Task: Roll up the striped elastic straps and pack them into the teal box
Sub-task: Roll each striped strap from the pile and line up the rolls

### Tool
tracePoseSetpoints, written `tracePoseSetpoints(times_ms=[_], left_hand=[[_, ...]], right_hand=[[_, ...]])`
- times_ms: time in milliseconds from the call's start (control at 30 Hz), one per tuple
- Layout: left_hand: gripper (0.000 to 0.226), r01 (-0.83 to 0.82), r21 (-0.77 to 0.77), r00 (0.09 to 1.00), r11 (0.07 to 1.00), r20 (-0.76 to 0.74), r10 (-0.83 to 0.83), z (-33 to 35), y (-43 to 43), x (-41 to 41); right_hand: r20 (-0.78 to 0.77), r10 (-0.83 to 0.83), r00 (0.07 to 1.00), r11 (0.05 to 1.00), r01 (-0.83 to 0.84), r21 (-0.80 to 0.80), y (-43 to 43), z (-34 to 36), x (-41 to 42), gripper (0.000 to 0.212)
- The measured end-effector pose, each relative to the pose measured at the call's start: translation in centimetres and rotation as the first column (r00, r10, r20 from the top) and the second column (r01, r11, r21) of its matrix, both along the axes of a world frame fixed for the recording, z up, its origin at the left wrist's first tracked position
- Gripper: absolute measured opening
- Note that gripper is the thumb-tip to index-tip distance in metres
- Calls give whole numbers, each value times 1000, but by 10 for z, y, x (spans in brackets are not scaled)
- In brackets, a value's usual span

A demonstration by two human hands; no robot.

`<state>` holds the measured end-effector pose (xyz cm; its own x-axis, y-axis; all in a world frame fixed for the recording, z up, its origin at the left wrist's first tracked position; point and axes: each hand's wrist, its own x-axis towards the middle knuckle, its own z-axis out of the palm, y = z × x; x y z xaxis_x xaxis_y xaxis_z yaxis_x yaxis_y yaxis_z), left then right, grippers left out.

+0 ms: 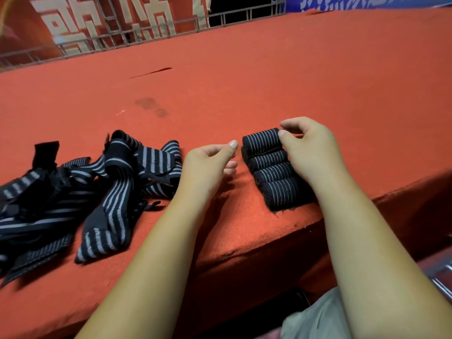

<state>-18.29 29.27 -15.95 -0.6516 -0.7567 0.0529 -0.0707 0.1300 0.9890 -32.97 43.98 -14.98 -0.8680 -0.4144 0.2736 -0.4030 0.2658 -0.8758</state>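
We are working partway through: our right hand (310,152) is pinching the far roll (261,140) of four rolls (274,177) on the tabletop (269,81), our left hand (208,165) is idling empty, loose straps (117,182) are waiting at left, and no box is showing.

Some event hall or venue, I'd say: I'm at a red-carpeted platform (269,81), metal railing (248,15) along its far edge, red banner (80,23) with big pale characters, blue banner (354,2) beside it.
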Motion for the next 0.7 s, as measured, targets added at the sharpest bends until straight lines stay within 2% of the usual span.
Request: tracePoseSetpoints(times_ms=[233,333,500,700], left_hand=[[14,-24,-19,1000,1000,0,24,16,-8,62],[13,-61,27,997,998,-37,62,18,-13,95],[17,-141,-58,990,988,-7,140,23,-32,154],[16,-286,-127,957,950,21,291,33,-69,230]], right_hand=[[-43,28,999,989,-34,-143,-22,18,42,20],[-72,90,993,984,-99,-149,-39,24,66,18],[-126,237,963,960,-252,-123,-77,29,107,15],[-118,391,913,910,-403,-103,-123,30,156,15]])
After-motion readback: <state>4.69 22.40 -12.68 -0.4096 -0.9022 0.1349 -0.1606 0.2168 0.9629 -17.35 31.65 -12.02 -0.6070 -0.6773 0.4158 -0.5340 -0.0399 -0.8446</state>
